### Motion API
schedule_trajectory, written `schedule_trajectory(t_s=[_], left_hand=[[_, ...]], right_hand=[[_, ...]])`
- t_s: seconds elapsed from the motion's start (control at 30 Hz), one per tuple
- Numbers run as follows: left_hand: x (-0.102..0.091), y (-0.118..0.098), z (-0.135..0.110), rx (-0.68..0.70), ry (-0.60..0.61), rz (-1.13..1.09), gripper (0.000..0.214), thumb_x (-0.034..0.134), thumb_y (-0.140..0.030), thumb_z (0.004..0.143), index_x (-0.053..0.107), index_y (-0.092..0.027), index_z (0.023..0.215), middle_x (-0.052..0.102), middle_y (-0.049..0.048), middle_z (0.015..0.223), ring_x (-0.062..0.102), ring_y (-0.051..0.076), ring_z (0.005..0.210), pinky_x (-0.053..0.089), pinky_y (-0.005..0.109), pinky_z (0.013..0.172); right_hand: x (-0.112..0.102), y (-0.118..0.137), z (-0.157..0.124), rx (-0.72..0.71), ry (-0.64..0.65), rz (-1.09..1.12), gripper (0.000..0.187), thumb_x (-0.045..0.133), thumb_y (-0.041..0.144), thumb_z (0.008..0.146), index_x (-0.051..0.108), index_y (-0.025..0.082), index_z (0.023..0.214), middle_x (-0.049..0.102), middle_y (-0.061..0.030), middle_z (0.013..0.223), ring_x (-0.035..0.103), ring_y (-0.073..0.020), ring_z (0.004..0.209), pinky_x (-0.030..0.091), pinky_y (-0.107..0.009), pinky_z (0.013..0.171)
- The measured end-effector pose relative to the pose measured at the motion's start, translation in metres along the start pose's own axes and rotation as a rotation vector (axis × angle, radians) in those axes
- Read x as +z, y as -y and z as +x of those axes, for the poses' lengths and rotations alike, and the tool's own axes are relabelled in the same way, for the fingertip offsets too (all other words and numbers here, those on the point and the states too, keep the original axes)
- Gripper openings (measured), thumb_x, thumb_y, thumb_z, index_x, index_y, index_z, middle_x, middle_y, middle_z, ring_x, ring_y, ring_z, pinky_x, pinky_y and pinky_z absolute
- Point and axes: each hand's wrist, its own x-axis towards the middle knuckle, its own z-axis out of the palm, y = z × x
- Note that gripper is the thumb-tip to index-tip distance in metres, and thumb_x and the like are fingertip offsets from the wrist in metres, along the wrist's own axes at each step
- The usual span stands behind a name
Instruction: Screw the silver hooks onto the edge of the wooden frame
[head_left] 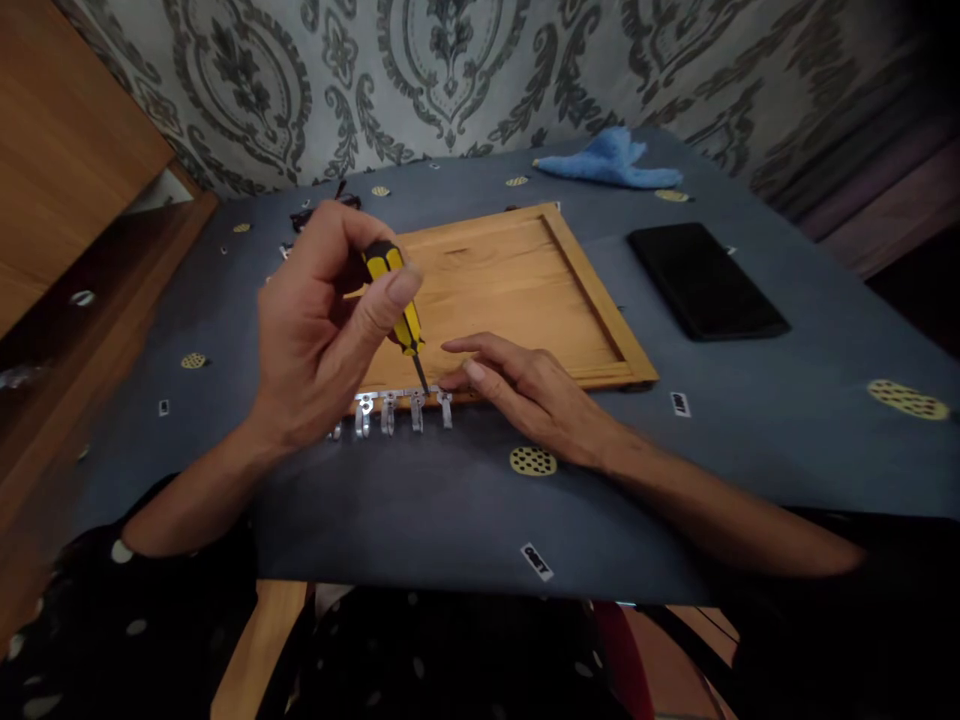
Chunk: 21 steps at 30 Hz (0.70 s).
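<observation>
My left hand (307, 330) is closed around a yellow-and-black screwdriver (405, 318), held steeply tilted. Its metal tip reaches down to a row of silver metal hooks (417, 408) along the near edge of a wooden framed panel (487, 290). My right hand (532, 400) rests at the right end of that row, fingers stretched out and fingertips at the panel's near edge. Whether those fingertips press on the hook strip or only on the wood, I cannot tell. My left hand covers the panel's left part and some of the row.
On the blue-grey patterned tabletop (450, 530), a black tablet or phone (705, 280) lies to the right. A blue cloth (607, 160) is at the back. Dark glasses (300, 218) sit behind my left hand. A wooden cabinet (75, 150) borders the left side.
</observation>
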Motion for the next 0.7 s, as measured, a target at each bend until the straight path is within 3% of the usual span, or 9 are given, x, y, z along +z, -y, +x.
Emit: schedule_trajectory(t_s=[0.33, 0.47, 0.7], left_hand=[[0.010, -0.002, -0.002, -0.037, 0.009, 0.096, 0.012, 0.057, -0.039, 0.095, 0.059, -0.028, 0.089, 0.051, 0.0002, 0.085, 0.049, 0.013, 0.071, 0.041, 0.029, 0.055], [0.012, 0.002, -0.003, 0.030, -0.006, 0.103, 0.014, 0.058, -0.041, 0.094, 0.058, -0.028, 0.087, 0.051, -0.0004, 0.081, 0.050, 0.014, 0.074, 0.040, 0.032, 0.061], [0.013, 0.004, -0.006, -0.044, 0.021, 0.121, 0.014, 0.057, -0.044, 0.093, 0.057, -0.030, 0.090, 0.053, -0.0010, 0.085, 0.053, 0.014, 0.074, 0.042, 0.030, 0.062]], right_hand=[[-0.002, -0.002, 0.001, -0.032, -0.012, -0.087, 0.040, 0.038, 0.040, 0.101, 0.056, 0.015, 0.126, 0.078, -0.0060, 0.098, 0.073, -0.0184, 0.094, 0.053, -0.033, 0.084], [-0.001, -0.003, 0.002, -0.041, -0.017, -0.098, 0.040, 0.038, 0.040, 0.100, 0.056, 0.015, 0.126, 0.078, -0.0061, 0.099, 0.073, -0.0184, 0.092, 0.053, -0.032, 0.081], [-0.001, -0.002, 0.002, -0.042, -0.027, -0.091, 0.039, 0.039, 0.039, 0.100, 0.056, 0.016, 0.125, 0.078, -0.0047, 0.097, 0.073, -0.0179, 0.089, 0.053, -0.031, 0.081]])
